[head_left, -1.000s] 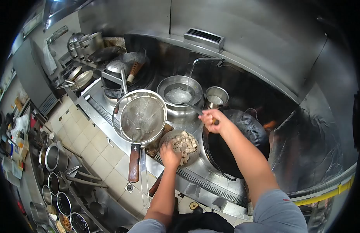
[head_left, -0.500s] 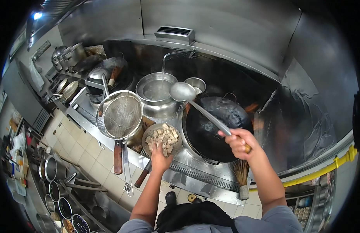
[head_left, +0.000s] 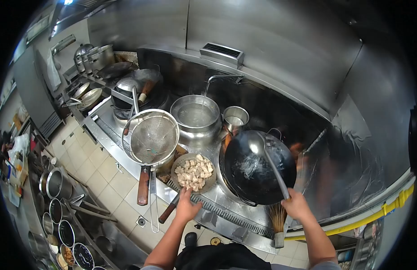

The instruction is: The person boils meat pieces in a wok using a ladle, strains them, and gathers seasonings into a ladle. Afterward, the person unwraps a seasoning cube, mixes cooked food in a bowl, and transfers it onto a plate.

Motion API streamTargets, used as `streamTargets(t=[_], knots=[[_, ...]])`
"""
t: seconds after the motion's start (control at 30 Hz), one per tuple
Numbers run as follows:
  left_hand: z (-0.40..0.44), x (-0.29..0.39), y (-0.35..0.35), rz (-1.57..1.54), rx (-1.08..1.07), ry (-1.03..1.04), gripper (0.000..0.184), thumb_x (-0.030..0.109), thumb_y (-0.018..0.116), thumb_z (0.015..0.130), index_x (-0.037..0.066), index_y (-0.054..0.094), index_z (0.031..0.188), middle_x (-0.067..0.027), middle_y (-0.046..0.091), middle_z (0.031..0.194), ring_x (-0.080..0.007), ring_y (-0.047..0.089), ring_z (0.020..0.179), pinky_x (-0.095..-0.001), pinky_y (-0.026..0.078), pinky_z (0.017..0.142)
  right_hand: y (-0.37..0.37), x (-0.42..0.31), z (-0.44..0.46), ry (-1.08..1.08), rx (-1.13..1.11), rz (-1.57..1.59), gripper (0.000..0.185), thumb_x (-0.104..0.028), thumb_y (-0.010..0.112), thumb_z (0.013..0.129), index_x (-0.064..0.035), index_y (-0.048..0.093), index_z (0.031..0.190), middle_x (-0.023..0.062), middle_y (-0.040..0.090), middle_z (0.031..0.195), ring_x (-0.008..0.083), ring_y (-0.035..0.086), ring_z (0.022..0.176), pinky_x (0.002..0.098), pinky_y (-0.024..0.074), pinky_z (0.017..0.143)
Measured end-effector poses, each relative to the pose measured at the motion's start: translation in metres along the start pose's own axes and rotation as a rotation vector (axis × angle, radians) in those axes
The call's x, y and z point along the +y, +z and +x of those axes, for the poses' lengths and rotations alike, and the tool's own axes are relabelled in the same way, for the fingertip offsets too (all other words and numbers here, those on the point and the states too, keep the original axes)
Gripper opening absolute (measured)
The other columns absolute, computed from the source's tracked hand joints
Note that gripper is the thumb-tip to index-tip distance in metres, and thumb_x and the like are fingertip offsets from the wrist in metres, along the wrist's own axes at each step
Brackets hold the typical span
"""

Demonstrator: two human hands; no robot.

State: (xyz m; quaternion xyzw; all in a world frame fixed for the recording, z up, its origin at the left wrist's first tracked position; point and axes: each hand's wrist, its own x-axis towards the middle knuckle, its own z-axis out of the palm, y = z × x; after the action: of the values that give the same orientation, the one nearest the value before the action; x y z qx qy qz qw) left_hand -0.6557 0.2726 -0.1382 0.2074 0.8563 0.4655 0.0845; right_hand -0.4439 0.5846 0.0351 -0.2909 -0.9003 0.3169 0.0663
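A round perforated strainer (head_left: 176,180) holds pale, cube-like chunks (head_left: 196,173) near the stove's front edge. My left hand (head_left: 188,207) is at its lower rim, fingers apart, with the thumb out to the right; nothing shows in its grasp. My right hand (head_left: 296,204) is wrapped round the handle of a long metal ladle (head_left: 276,172). The ladle's bowl is inside the black wok (head_left: 262,184), at its upper part. Liquid or a wet sheen glistens on the wok's surface, and orange flame shows beside its rim.
A big mesh strainer (head_left: 153,137) lies left of the chunks. Behind stand a water-filled pot (head_left: 196,114) under a faucet (head_left: 222,77) and a small metal pot (head_left: 236,118). A bamboo brush (head_left: 278,220) is at the front right; a yellow pipe (head_left: 343,229) runs along the right.
The ladle has moved from the water pot across to the wok, bowl now inside it. My left hand has drawn back from the chunks to the strainer's near rim. The camera view has shifted.
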Motion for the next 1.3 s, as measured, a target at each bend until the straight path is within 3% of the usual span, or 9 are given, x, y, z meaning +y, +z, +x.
streamTargets(t=[0.03,0.17,0.3,0.47,0.63,0.77,1.17,1.2,1.3], knots=[[-0.001,-0.001,-0.001,-0.016,-0.015,-0.001,0.078,0.022,0.078,0.069,-0.001,0.045,0.136,-0.0320,0.035,0.144,-0.0437,0.038,0.133,-0.0409,0.034,0.110,0.005,-0.002,0.015,-0.371,0.223,-0.264,0.018,-0.013,0.065,0.081,0.0024,0.056,0.084,0.0113,0.057,0.062,0.0185,0.054,0.046,0.0339,0.0420,0.042],[-0.002,0.003,-0.004,-0.054,-0.086,0.056,0.077,0.024,0.077,0.071,-0.001,0.044,0.136,-0.0325,0.032,0.145,-0.0448,0.036,0.134,-0.0412,0.033,0.110,0.016,-0.102,0.111,0.052,-0.061,0.158,0.016,-0.011,0.064,0.079,0.0038,0.058,0.078,0.0119,0.057,0.057,0.0227,0.059,0.047,0.0381,0.0450,0.046],[-0.006,0.006,-0.011,-0.082,-0.175,0.097,0.077,0.026,0.077,0.073,0.002,0.044,0.138,-0.0297,0.029,0.149,-0.0381,0.056,0.114,-0.0395,0.049,0.092,0.086,-0.139,0.242,-0.023,-0.160,0.157,0.012,-0.007,0.061,0.078,0.0040,0.060,0.074,0.0145,0.060,0.060,0.0243,0.060,0.048,0.0378,0.0469,0.047],[-0.024,0.006,-0.027,-0.083,-0.194,0.149,0.075,0.026,0.075,0.075,0.003,0.044,0.139,-0.0274,0.029,0.150,-0.0332,0.059,0.111,-0.0338,0.054,0.077,0.174,-0.187,0.326,-0.243,-0.403,-0.498,0.013,0.002,0.053,0.078,0.0037,0.057,0.066,0.0142,0.058,0.059,0.0278,0.060,0.049,0.0402,0.0451,0.042],[-0.038,-0.007,-0.036,-0.081,-0.154,0.165,0.075,0.026,0.076,0.075,0.003,0.044,0.138,-0.0277,0.029,0.150,-0.0357,0.055,0.118,-0.0365,0.052,0.085,0.190,-0.219,0.331,0.770,-0.471,0.971,0.017,-0.002,0.049,0.088,-0.0076,0.042,0.073,0.0023,0.041,0.051,0.0136,0.046,0.042,0.0258,0.0373,0.037],[-0.049,-0.014,-0.041,-0.108,-0.176,0.117,0.074,0.028,0.078,0.074,0.003,0.046,0.136,-0.0270,0.031,0.148,-0.0359,0.056,0.118,-0.0408,0.048,0.095,0.161,-0.188,0.313,0.859,-0.670,1.587,0.022,-0.007,0.049,0.091,-0.0081,0.036,0.073,-0.0022,0.039,0.051,0.0081,0.042,0.039,0.0210,0.0333,0.034],[-0.062,0.024,-0.027,-0.261,-0.326,0.048,0.070,0.021,0.079,0.075,0.006,0.047,0.136,-0.0237,0.034,0.148,-0.0317,0.056,0.117,-0.0420,0.049,0.093,0.075,-0.160,0.225,0.621,-0.779,1.691,0.018,-0.009,0.051,0.092,0.0042,0.043,0.101,-0.0033,0.040,0.056,0.0044,0.041,0.040,0.0179,0.0337,0.033],[-0.063,0.018,-0.017,-0.225,-0.290,0.135,0.070,0.025,0.077,0.075,0.001,0.049,0.134,-0.0268,0.033,0.147,-0.0341,0.057,0.115,-0.0341,0.056,0.076,0.066,-0.157,0.221,0.604,-0.792,1.709,0.018,-0.009,0.051,0.092,0.0044,0.043,0.101,-0.0032,0.040,0.056,0.0042,0.041,0.040,0.0179,0.0332,0.033],[-0.068,0.038,-0.014,-0.275,-0.358,0.033,0.068,0.021,0.078,0.076,0.007,0.048,0.135,-0.0226,0.035,0.147,-0.0297,0.056,0.117,-0.0402,0.049,0.093,0.038,-0.145,0.202,0.544,-0.796,1.737,0.019,-0.009,0.052,0.091,0.0054,0.044,0.102,-0.0026,0.041,0.057,0.0038,0.041,0.040,0.0179,0.0320,0.034]])
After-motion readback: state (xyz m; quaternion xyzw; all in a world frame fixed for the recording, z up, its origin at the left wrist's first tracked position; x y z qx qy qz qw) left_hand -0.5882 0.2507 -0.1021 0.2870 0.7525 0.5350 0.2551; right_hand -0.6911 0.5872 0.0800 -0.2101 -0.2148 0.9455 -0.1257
